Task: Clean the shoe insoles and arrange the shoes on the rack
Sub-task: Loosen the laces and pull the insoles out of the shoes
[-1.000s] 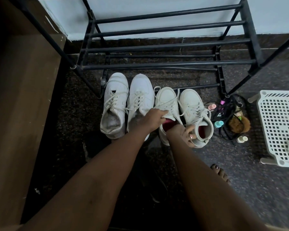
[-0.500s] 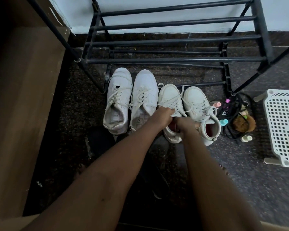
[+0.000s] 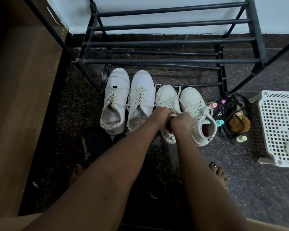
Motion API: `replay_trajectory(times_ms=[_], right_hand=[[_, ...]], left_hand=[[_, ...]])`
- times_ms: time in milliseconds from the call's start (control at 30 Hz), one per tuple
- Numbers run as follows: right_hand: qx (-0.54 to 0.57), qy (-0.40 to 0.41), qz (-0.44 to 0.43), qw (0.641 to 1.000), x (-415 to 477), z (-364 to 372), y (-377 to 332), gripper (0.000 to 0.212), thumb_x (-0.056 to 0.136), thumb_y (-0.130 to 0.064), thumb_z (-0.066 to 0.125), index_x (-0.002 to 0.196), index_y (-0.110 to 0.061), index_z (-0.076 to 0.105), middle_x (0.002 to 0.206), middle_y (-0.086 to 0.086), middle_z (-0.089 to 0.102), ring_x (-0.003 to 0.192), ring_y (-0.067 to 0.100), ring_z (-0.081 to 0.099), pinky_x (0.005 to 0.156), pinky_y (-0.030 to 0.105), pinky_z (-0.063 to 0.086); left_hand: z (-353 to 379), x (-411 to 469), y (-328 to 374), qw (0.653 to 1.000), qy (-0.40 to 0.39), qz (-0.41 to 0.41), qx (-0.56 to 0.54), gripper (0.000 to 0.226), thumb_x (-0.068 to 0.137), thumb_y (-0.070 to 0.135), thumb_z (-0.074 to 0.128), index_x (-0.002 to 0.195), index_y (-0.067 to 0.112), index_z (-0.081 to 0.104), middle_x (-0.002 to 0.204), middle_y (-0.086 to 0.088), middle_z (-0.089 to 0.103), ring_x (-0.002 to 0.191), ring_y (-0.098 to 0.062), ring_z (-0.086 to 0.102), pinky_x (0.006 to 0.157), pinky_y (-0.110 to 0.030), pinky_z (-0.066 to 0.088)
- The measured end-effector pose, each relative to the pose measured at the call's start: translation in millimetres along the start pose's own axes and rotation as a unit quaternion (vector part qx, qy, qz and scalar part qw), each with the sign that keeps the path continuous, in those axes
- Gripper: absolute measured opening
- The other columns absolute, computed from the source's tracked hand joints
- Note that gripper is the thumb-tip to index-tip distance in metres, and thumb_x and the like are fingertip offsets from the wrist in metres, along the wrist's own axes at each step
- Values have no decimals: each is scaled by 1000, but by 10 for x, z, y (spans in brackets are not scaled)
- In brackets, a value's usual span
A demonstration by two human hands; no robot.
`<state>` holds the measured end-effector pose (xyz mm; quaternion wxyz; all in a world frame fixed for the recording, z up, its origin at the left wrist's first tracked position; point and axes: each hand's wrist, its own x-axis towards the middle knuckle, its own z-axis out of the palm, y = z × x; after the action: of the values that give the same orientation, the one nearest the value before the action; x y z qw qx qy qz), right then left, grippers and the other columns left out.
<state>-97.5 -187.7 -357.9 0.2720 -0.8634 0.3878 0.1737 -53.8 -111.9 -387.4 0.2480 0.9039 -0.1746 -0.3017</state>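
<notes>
The rack (image 3: 165,61) was matt black metal, the shoes (image 3: 117,90) smooth white leather-like, the floor (image 3: 240,184) speckled stone, the basket (image 3: 277,117) white plastic.

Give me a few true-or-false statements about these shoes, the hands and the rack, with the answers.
1. Both hands are at the same shoe. True: the left hand and the right hand grip the third shoe from the left.
2. Shoes sit on the black rack. False: all four stand on the floor in front of it.
3. The rightmost shoe has a red lining. True.
4. The white perforated stand lies left of the shoes. False: it is to their right.
</notes>
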Motion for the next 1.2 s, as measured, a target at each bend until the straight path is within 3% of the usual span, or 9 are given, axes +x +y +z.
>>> replay_trajectory(times_ms=[300,367,433,600,800,900,967,1067,1200], right_hand=[[185,-41,104,976,85,61,108,24,82,-11,62,103,0,61,115,20,59,98,34,62,74,30,48],[273,-65,131,951,163,3,178,5,78,-7,63,79,-7,57,98,16,65,79,28,65,72,37,58],[352,-101,130,921,162,-69,242,24,89,-7,52,69,-17,44,77,5,58,63,16,59,57,28,57],[381,-172,180,891,49,-197,305,12,91,2,40,87,-6,48,81,12,56,39,18,60,33,25,48],[468,-169,230,836,-129,-68,412,34,91,9,32,117,-5,50,110,23,54,81,33,56,54,48,46],[562,-159,231,778,-225,-14,403,33,98,3,30,128,2,43,129,26,49,114,43,52,75,52,51],[600,-131,231,754,-260,-19,371,33,98,5,27,128,4,41,130,26,48,113,43,52,69,48,55],[594,-93,238,763,-313,-28,378,38,90,17,31,123,4,44,125,27,49,82,36,56,45,41,56],[562,-67,268,779,-386,-28,500,27,80,26,40,93,3,48,107,25,53,72,36,58,40,37,53]], left_hand=[[68,-92,-54,999,15,-14,-37,47,94,11,49,140,10,43,124,-23,59,115,-33,55,96,-34,43],[104,-88,-53,998,23,-26,-55,50,91,7,49,141,11,42,123,-23,59,112,-32,57,95,-36,44],[115,-66,-41,997,34,-31,-61,48,91,5,49,139,8,45,122,-24,59,110,-33,57,94,-37,45],[119,-6,3,998,60,-21,-22,44,94,6,47,138,7,46,121,-23,60,112,-34,55,94,-39,45],[159,-46,23,988,65,-108,-93,60,95,26,55,146,9,28,133,-21,51,123,-34,48,98,-36,41],[234,-184,5,971,64,-168,-157,50,96,33,51,137,7,40,128,-15,55,114,-29,55,83,-31,43],[329,-238,-37,948,32,-217,-232,43,98,33,43,134,10,43,118,-14,57,97,-27,60,75,-32,49],[417,-269,56,820,-35,-293,-490,40,100,33,34,133,11,38,104,-11,56,65,-20,58,53,-30,53],[487,-246,96,781,30,-295,-550,41,100,35,39,134,13,42,119,-10,57,93,-25,61,53,-28,52]])
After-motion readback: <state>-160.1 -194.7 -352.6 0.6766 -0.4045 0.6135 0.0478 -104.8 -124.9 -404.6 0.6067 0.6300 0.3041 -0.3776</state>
